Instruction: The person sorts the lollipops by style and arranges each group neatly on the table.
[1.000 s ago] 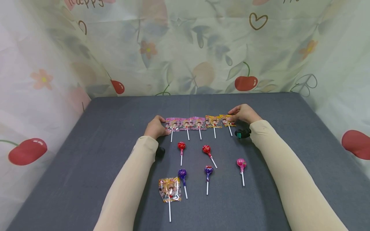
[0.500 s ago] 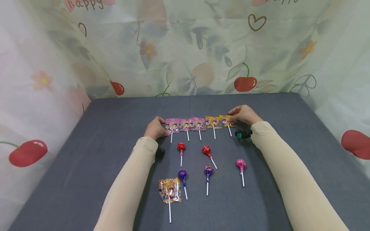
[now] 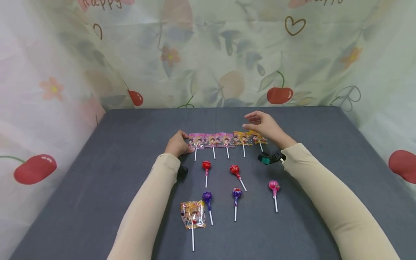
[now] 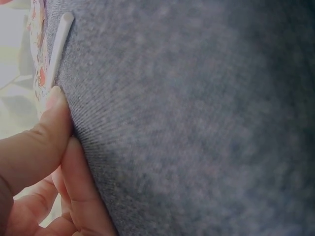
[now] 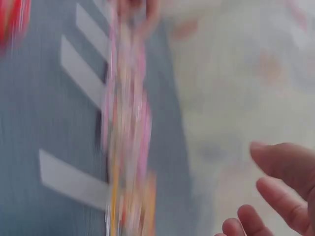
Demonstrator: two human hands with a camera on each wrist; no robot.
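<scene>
Several flat lollipops in square wrappers lie in a row, sticks toward me: pink-wrapped lollipops [image 3: 211, 141] on the left, yellow-wrapped lollipops [image 3: 242, 138] on the right. At the row's left end my left hand [image 3: 177, 144] holds the edge of the outermost pink-wrapped lollipop [image 3: 196, 141], thumb at its near corner, a finger at its far one. In the left wrist view the thumb [image 4: 56, 105] is right at the wrapper, beside the white stick [image 4: 60, 46]. My right hand [image 3: 261, 124] is raised over the right-end yellow-wrapped lollipop [image 3: 259, 138], fingers loosely bent, holding nothing.
Nearer me lie two red round lollipops [image 3: 206, 165], two purple round lollipops [image 3: 237, 193] and a pink round lollipop [image 3: 274, 185]. A larger yellow-wrapped flat lollipop [image 3: 193, 215] lies at the front. A printed curtain [image 3: 208, 54] hangs behind the grey table [image 3: 130, 144].
My right hand has let go of the right-end yellow-wrapped lollipop and moved up and left above it. My left hand stays at the row's left end. The view has shifted slightly.
</scene>
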